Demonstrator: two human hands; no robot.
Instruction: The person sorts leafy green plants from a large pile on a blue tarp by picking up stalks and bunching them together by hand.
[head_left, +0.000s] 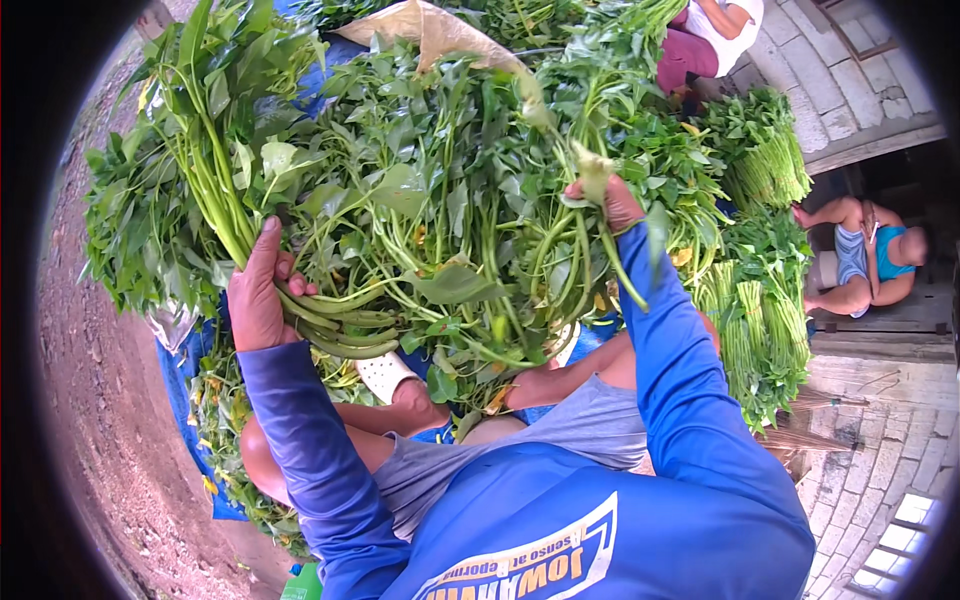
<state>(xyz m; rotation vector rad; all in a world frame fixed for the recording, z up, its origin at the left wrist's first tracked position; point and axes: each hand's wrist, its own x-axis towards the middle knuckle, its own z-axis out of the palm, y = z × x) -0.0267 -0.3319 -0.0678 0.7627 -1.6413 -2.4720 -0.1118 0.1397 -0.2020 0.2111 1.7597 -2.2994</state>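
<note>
My left hand is closed around a bunch of leafy green stems, whose leaves point up and away and whose thick cut ends bend to the right below the palm. My right hand is raised at the right over the large heap of leafy greens. Its fingers are closed on a blurred, pale green leafy stem; the exact grip is hard to make out. Loose stems and some yellowed leaves lie between my two hands, above my legs and a pale clog.
Tied bundles of greens are stacked at the right. A blue tarp lies under the greens. One person sits at the far right, another is at the upper right. Stick brooms lie beside a block wall.
</note>
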